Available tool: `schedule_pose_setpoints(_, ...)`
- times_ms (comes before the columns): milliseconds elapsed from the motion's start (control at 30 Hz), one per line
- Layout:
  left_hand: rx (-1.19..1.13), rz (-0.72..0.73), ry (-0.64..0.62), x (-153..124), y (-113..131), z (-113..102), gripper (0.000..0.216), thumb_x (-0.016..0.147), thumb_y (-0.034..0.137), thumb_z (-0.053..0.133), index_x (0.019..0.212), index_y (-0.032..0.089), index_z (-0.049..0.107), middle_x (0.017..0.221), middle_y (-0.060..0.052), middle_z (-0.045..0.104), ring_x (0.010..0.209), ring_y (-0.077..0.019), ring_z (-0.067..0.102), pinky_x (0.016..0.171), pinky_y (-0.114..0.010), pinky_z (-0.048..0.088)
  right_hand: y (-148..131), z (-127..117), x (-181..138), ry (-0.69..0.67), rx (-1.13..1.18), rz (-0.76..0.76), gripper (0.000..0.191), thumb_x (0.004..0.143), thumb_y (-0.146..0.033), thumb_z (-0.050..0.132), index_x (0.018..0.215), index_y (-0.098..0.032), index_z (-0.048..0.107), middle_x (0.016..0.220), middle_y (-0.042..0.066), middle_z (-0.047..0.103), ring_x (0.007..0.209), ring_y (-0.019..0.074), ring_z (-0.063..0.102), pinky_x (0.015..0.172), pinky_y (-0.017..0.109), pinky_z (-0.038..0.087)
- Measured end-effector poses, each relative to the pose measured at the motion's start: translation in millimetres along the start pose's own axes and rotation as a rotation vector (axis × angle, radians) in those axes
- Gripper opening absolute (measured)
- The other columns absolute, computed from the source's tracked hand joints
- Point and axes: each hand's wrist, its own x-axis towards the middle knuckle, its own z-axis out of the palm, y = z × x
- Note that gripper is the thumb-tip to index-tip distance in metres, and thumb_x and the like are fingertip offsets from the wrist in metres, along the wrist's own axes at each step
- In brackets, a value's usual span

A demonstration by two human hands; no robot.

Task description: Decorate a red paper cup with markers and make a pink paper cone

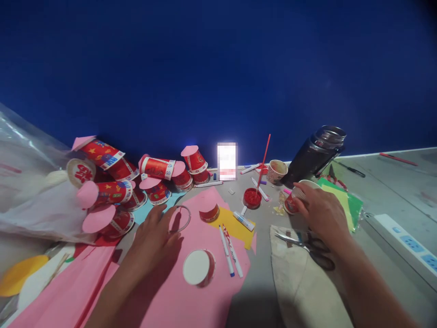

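My left hand (153,237) is over the pink paper (164,287), its thumb and fingers curled at the edge of a thin pale ring (189,219). Whether the ring is tape or a cup rim I cannot tell. On the right, my right hand (321,214) grips the rim of a red and white paper cup (290,205), which it partly hides. Below that hand lie scissors (303,246) on a beige cloth (290,278). A white-topped cup piece (196,267) and a pink-topped cup piece (209,209) rest on the pink paper, beside two markers (232,250).
Several red paper cups with pink tops (116,196) are piled at the left. A pot of red paint (252,198) holds a thin red stick. A black thermos (314,152) stands tilted in view behind my right hand. At the right lies a power strip (406,246).
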Motion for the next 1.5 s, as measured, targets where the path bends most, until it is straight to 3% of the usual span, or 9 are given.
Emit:
schedule_pose_setpoints(200,-0.231,0.149,0.238,-69,20,-11,0.051,0.100,0.029,0.048,0.151,0.034,0.045,0.155,-0.006,0.053,0.146,-0.0306,0.051,0.121,-0.049,0.047,-5,8,9,0.025,0.062,-0.044,0.032,0.092,-0.030,0.057,0.120,-0.024,0.071,0.102,0.012,0.076,0.092,0.0328,0.067,0.083,0.045,0.051)
schedule_pose_setpoints(300,-0.249,0.132,0.365,-109,44,2,0.057,0.095,0.028,0.061,0.149,0.041,0.046,0.150,-0.007,0.055,0.140,-0.0341,0.057,0.117,-0.055,0.051,-12,11,13,0.006,0.083,-0.045,0.039,0.093,-0.033,0.058,0.129,-0.023,0.067,0.100,0.013,0.076,0.094,0.0345,0.066,0.085,0.048,0.052)
schedule_pose_setpoints(400,-0.264,0.304,0.336,-132,61,25,0.068,0.092,0.023,0.066,0.154,0.037,0.042,0.140,-0.012,0.061,0.139,-0.0350,0.057,0.110,-0.053,0.057,-18,7,13,0.085,0.134,-0.040,0.045,0.095,-0.038,0.061,0.136,-0.019,0.062,0.115,0.017,0.075,0.106,0.0375,0.065,0.095,0.054,0.051)
schedule_pose_setpoints(667,-0.082,0.380,0.363,-111,65,49,0.093,0.093,0.030,0.071,0.167,0.016,0.016,0.151,-0.024,0.052,0.151,-0.0418,0.042,0.123,-0.061,0.037,-33,-15,1,0.308,0.244,-0.155,0.022,0.097,-0.028,0.067,0.117,-0.021,0.068,0.123,0.015,0.075,0.114,0.0330,0.071,0.102,0.053,0.052)
schedule_pose_setpoints(900,-0.147,0.281,0.365,-79,53,36,0.090,0.088,0.009,0.063,0.165,0.026,0.021,0.151,-0.020,0.047,0.148,-0.0391,0.044,0.118,-0.061,0.044,-69,-27,-15,0.335,0.451,-0.340,0.022,0.092,-0.010,0.071,0.112,-0.021,0.069,0.112,0.013,0.078,0.105,0.0302,0.073,0.094,0.048,0.055)
schedule_pose_setpoints(1000,-0.314,0.241,0.370,-76,55,26,0.093,0.084,0.012,0.066,0.165,0.028,0.023,0.151,-0.017,0.046,0.145,-0.0361,0.047,0.117,-0.056,0.049,-80,-33,-17,0.263,0.546,-0.370,0.020,0.094,-0.010,0.068,0.112,-0.020,0.069,0.109,0.013,0.079,0.101,0.0278,0.074,0.091,0.043,0.055)
schedule_pose_setpoints(1133,-0.461,0.226,0.332,-75,61,16,0.094,0.081,0.016,0.071,0.163,0.031,0.027,0.150,-0.013,0.048,0.142,-0.0331,0.049,0.117,-0.053,0.050,-97,-32,-20,0.003,0.639,-0.407,0.010,0.101,-0.017,0.062,0.107,-0.020,0.069,0.092,0.006,0.079,0.079,0.0189,0.072,0.072,0.030,0.052)
schedule_pose_setpoints(1367,-0.596,-0.043,0.342,-80,65,22,0.093,0.077,0.036,0.085,0.157,0.032,0.039,0.143,-0.012,0.046,0.132,-0.0343,0.056,0.108,-0.055,0.056,-129,-11,-39,-0.394,0.510,-0.588,0.020,0.105,-0.024,0.053,0.097,-0.020,0.071,0.080,0.005,0.076,0.069,0.0188,0.068,0.063,0.032,0.036)
schedule_pose_setpoints(1500,-0.709,-0.097,0.311,-83,69,27,0.092,0.078,0.036,0.083,0.158,0.032,0.037,0.143,-0.012,0.047,0.128,-0.0331,0.059,0.103,-0.053,0.060,-134,-4,-44,-0.474,0.528,-0.619,0.020,0.106,-0.025,0.053,0.097,-0.020,0.070,0.081,0.005,0.076,0.072,0.0188,0.068,0.064,0.031,0.036)
